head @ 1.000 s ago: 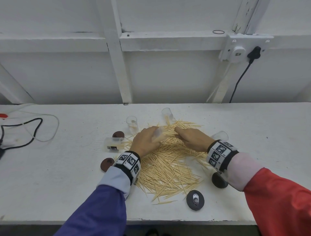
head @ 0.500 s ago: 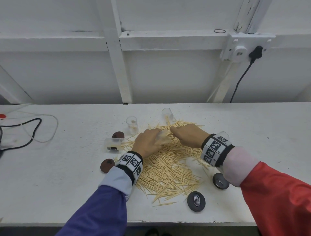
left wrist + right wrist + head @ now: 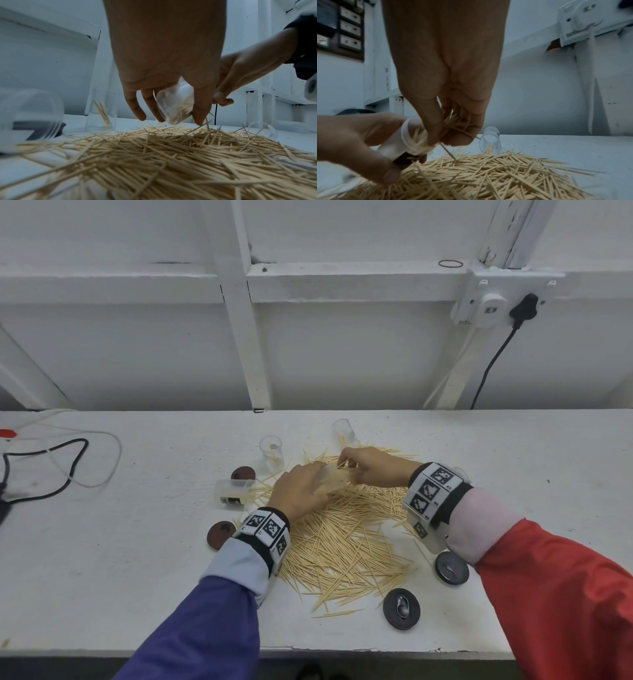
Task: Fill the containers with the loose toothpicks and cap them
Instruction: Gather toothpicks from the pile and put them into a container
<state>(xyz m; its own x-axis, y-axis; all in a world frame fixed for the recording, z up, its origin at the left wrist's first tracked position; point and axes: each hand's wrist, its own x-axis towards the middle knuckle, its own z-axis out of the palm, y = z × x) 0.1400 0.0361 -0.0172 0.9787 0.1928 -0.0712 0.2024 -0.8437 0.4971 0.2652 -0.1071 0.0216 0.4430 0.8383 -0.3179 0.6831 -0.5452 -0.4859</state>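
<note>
A big pile of loose toothpicks (image 3: 346, 539) lies on the white bench (image 3: 137, 577). My left hand (image 3: 303, 491) grips a small clear container (image 3: 175, 104) tilted over the pile, some toothpicks inside it (image 3: 406, 140). My right hand (image 3: 368, 469) pinches a bunch of toothpicks (image 3: 453, 123) at the container's mouth. A clear container (image 3: 272, 451) stands upright behind the pile, another (image 3: 344, 433) stands tilted at the pile's far edge, and one (image 3: 233, 491) lies on its side at the left. Dark caps (image 3: 401, 608) (image 3: 451, 568) lie front right, brown caps (image 3: 221, 539) (image 3: 243, 474) left.
Black and white cables (image 3: 65, 463) lie at the bench's far left. A wall socket with a black plug (image 3: 522, 309) hangs back right. The bench's front edge (image 3: 308, 652) runs just beyond the pile. Another clear container (image 3: 460, 474) peeks out behind my right wrist.
Both hands have lifted and shifted slightly toward the back of the pile. My right hand has brought a pinch of toothpicks up to the mouth of the held container.
</note>
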